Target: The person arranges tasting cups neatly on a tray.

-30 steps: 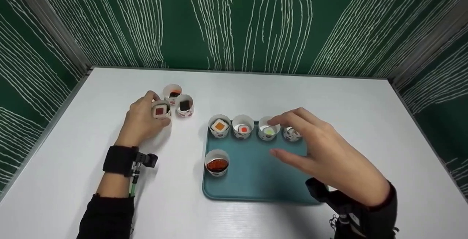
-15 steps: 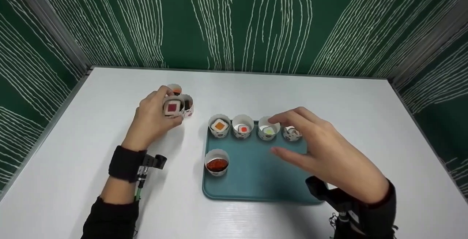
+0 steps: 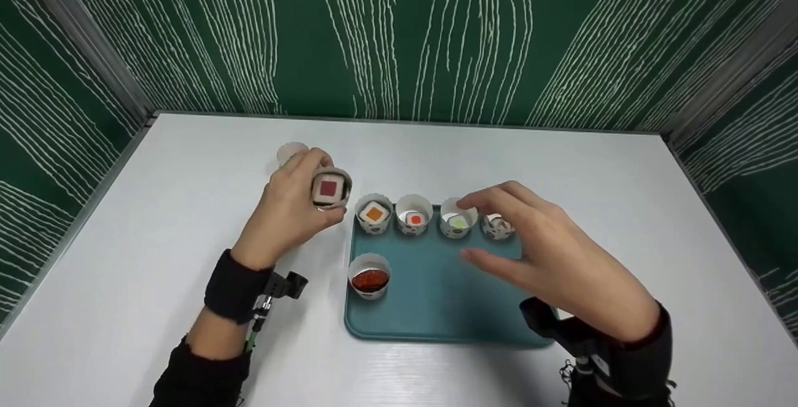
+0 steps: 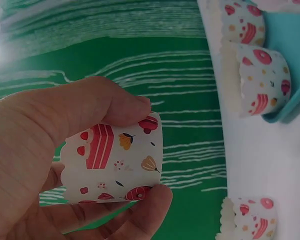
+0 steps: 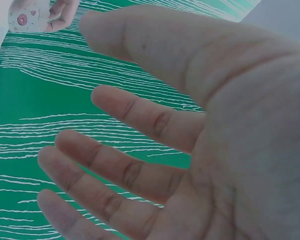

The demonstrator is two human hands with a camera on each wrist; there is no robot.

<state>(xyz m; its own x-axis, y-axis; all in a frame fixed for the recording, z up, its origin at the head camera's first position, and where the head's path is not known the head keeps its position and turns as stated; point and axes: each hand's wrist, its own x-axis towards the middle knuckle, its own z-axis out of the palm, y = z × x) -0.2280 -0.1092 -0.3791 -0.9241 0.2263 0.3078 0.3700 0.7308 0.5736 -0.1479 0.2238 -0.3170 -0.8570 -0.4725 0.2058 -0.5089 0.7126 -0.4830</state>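
From your head, one camera looks forward and down across the table (image 3: 156, 220) to the green wall (image 3: 312, 39). Your wrist cameras sit close to your left hand (image 3: 290, 207) and your right hand (image 3: 548, 245), each turned on its side and facing that wall. All three views share your left hand and its cup (image 4: 130, 150).

A printed white cup (image 4: 121, 160), aloft near the tray (image 3: 430, 298), holds a red-centred block (image 3: 328, 188)

White table (image 3: 679, 226) before me
A teal tray (image 3: 436, 307) lies on it; farther back, leftward, a paper cup (image 3: 290, 151), partly hidden.
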